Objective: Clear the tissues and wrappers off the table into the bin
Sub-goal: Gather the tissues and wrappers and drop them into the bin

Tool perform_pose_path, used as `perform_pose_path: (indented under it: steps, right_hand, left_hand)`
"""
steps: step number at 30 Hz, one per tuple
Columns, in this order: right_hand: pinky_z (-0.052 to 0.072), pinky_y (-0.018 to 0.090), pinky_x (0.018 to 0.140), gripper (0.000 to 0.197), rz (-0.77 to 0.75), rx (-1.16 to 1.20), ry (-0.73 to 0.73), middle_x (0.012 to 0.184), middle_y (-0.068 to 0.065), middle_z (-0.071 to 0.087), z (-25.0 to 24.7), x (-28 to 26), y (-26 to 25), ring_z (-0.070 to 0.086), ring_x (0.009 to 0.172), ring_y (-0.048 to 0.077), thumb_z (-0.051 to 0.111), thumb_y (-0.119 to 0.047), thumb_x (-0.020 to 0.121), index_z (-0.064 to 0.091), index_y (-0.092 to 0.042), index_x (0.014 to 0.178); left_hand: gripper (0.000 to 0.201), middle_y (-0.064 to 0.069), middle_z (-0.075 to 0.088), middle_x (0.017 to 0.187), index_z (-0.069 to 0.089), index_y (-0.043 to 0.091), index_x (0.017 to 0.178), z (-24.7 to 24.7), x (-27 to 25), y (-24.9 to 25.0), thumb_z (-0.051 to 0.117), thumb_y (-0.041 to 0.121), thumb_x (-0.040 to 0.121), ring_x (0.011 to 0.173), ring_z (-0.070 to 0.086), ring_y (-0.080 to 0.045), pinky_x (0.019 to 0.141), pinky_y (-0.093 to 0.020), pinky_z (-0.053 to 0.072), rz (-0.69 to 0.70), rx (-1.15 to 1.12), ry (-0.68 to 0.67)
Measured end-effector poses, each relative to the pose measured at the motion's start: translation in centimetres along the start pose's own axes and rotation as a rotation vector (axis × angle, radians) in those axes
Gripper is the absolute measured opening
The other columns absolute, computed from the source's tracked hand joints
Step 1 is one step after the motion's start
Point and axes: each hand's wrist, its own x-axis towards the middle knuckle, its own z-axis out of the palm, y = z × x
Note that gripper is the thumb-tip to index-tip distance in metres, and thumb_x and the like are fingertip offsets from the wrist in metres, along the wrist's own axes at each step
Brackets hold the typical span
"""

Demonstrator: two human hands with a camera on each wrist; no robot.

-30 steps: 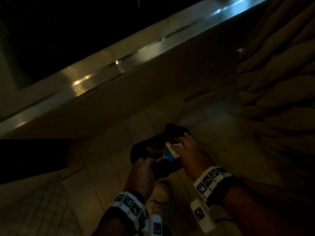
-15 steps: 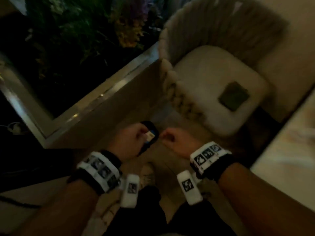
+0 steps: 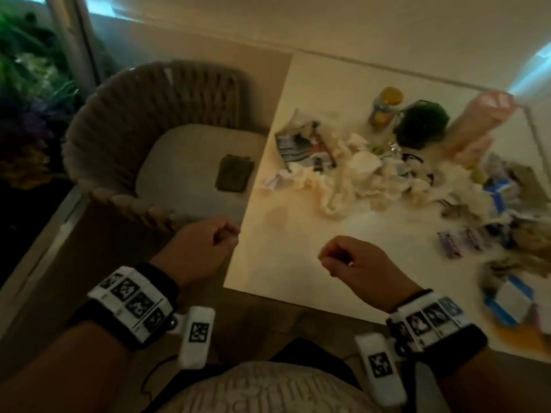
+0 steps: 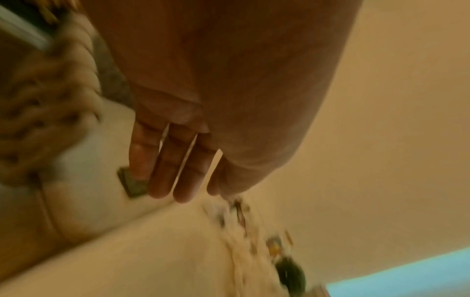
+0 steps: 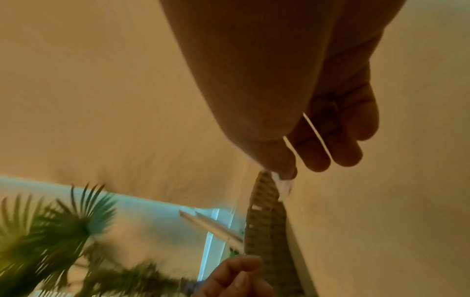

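A heap of crumpled white tissues [image 3: 343, 186] lies across the middle of the white table [image 3: 283, 248], mixed with printed wrappers [image 3: 301, 144]. Blue and white wrappers [image 3: 501, 302] and small purple ones [image 3: 453, 248] lie near the right edge. My left hand [image 3: 226, 236] hovers at the table's left edge, fingers relaxed and empty; in the left wrist view its fingers [image 4: 178, 176] hang nearly straight. My right hand [image 3: 331, 257] is above the bare near part of the table, loosely curled and holding nothing [image 5: 305, 160]. No bin is in view.
A woven chair [image 3: 167, 93] stands left of the table with a dark flat item [image 3: 234, 172] on its seat. At the table's far side are a yellow-lidded jar [image 3: 384, 108], a dark green object [image 3: 423, 123] and a pink bag [image 3: 477, 120]. Plants [image 3: 24, 99] fill the far left.
My hands were low over the floor at a black bag, holding a white and blue wrapper. They have since let go and risen to the table, both empty, and my view swung to the table.
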Motion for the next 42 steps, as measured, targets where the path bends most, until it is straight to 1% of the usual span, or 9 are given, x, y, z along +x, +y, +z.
perform_pose_path:
  steps: [5, 9, 14, 20, 24, 28, 33, 39, 42]
  right_hand:
    - [0.046, 0.020, 0.064, 0.011, 0.137, 0.036, 0.060, 0.075, -0.014, 0.065, -5.5, -4.3, 9.1, 0.062, 0.071, 0.003, 0.061, -0.026, 0.090, 0.063, -0.035, 0.085]
    - [0.044, 0.016, 0.064, 0.013, 0.128, 0.026, 0.057, 0.080, -0.024, 0.064, -8.3, -4.3, 12.9, 0.062, 0.074, -0.001, 0.062, -0.026, 0.090, 0.063, -0.037, 0.084]
    - [0.045, 0.015, 0.062, 0.010, 0.099, 0.033, 0.037, 0.077, -0.012, 0.065, -10.6, -2.3, 13.9, 0.061, 0.073, -0.001, 0.061, -0.028, 0.090, 0.062, -0.037, 0.086]
    - [0.044, 0.010, 0.062, 0.005, 0.076, 0.013, -0.001, 0.087, -0.013, 0.065, -11.7, 0.1, 13.3, 0.060, 0.078, -0.002, 0.062, -0.031, 0.089, 0.062, -0.035, 0.091]
    - [0.043, 0.017, 0.069, 0.009, 0.027, -0.079, 0.097, 0.088, -0.012, 0.056, -12.4, 2.4, 13.2, 0.056, 0.078, 0.003, 0.063, -0.027, 0.088, 0.059, -0.034, 0.091]
    - [0.051, 0.033, 0.077, 0.027, -0.020, -0.295, 0.193, 0.102, -0.005, 0.049, -13.0, 6.4, 14.1, 0.056, 0.087, 0.015, 0.061, -0.021, 0.087, 0.054, -0.031, 0.111]
    - [0.050, 0.038, 0.083, 0.048, 0.082, -0.508, 0.153, 0.117, 0.005, 0.047, -13.3, 10.5, 15.1, 0.054, 0.105, 0.027, 0.057, -0.019, 0.087, 0.043, -0.034, 0.131]
    - [0.049, 0.037, 0.077, 0.023, 0.065, -0.544, 0.068, 0.106, 0.005, 0.049, -13.8, 11.8, 15.5, 0.054, 0.093, 0.026, 0.049, -0.024, 0.090, 0.058, -0.022, 0.111]
    - [0.046, 0.033, 0.068, 0.014, 0.011, -0.423, 0.127, 0.093, -0.001, 0.045, -14.8, 10.8, 14.8, 0.051, 0.079, 0.021, 0.057, -0.023, 0.083, 0.055, -0.022, 0.097]
  left_hand:
    - [0.015, 0.002, 0.062, 0.087, 0.060, 0.024, 0.108, 7.1, 6.7, 7.8, 0.058, 0.030, 0.094, 0.082, 0.060, -0.021, 0.072, -0.031, 0.048, 0.052, 0.075, -0.020]
    - [0.033, -0.007, 0.051, 0.121, 0.052, 0.023, 0.123, 11.7, 12.2, 12.7, 0.057, 0.037, 0.093, 0.101, 0.057, -0.025, 0.086, -0.036, 0.049, 0.035, 0.216, 0.038]
    - [0.055, -0.012, 0.036, 0.139, 0.041, 0.022, 0.137, 15.6, 16.0, 15.9, 0.058, 0.046, 0.091, 0.124, 0.044, -0.035, 0.098, -0.046, 0.045, 0.060, 0.515, 0.019]
    - [0.030, -0.014, 0.044, 0.129, 0.049, 0.013, 0.126, 17.0, 17.2, 15.6, 0.045, 0.024, 0.098, 0.118, 0.047, -0.036, 0.097, -0.045, 0.042, 0.080, 0.607, -0.088]
    - [0.017, -0.006, 0.046, 0.103, 0.056, 0.014, 0.103, 16.7, 15.6, 15.3, 0.043, 0.024, 0.100, 0.096, 0.050, -0.028, 0.083, -0.039, 0.042, 0.128, 0.370, -0.044]
    - [0.014, -0.003, 0.043, 0.092, 0.053, 0.016, 0.090, 14.7, 13.5, 15.5, 0.047, 0.023, 0.099, 0.081, 0.043, -0.021, 0.075, -0.031, 0.037, 0.219, 0.146, 0.051]
    - [0.010, -0.012, 0.058, 0.095, 0.049, 0.015, 0.093, 12.0, 12.0, 14.6, 0.044, 0.012, 0.102, 0.088, 0.065, -0.034, 0.075, -0.047, 0.060, -0.018, -0.408, 0.018]
    - [0.041, -0.008, 0.052, 0.084, 0.053, 0.025, 0.109, 10.3, 12.3, 13.3, 0.034, -0.008, 0.097, 0.058, 0.050, -0.020, 0.051, -0.030, 0.048, -0.040, -0.506, 0.126]
    - [0.038, -0.011, 0.059, 0.091, 0.062, 0.028, 0.097, 10.2, 12.9, 11.8, 0.038, -0.003, 0.096, 0.066, 0.057, -0.027, 0.054, -0.031, 0.051, -0.109, -0.464, 0.210]
